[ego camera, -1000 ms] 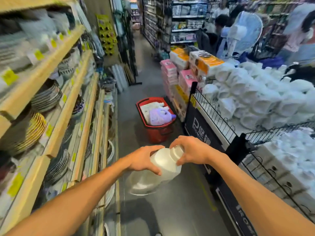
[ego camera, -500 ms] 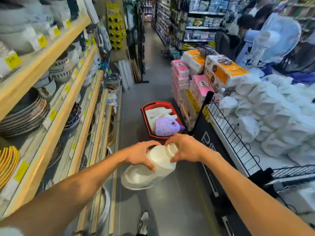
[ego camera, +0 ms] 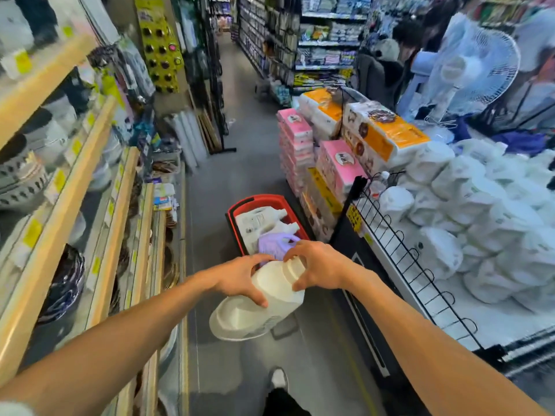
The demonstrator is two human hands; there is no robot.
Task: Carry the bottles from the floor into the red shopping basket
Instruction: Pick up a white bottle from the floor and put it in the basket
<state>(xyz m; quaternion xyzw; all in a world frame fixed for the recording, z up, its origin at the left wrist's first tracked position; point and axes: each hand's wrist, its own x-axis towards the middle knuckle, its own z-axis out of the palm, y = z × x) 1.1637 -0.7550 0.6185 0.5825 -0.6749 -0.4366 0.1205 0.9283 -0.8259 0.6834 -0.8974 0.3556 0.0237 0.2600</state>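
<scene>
I hold a large white bottle (ego camera: 270,298) in the air with both hands, its base toward me and its cap end away. My left hand (ego camera: 240,274) grips its left shoulder. My right hand (ego camera: 318,265) curls around the cap end. Just beyond the bottle, the red shopping basket (ego camera: 240,205) stands on the aisle floor. Inside it lie two white bottles (ego camera: 258,223) and a purple bottle (ego camera: 276,244), partly hidden by my hands.
Wooden shelves of dishes (ego camera: 99,187) line the left of the narrow aisle. On the right stands a black wire bin (ego camera: 399,244) heaped with white packs, with stacked tissue packs (ego camera: 303,145) behind it. A person (ego camera: 402,55) and a fan (ego camera: 474,64) are further back. My shoe (ego camera: 277,378) shows below.
I have walked forward along the aisle with the white bottle in both hands. The red basket has come much nearer and now lies just past my hands.
</scene>
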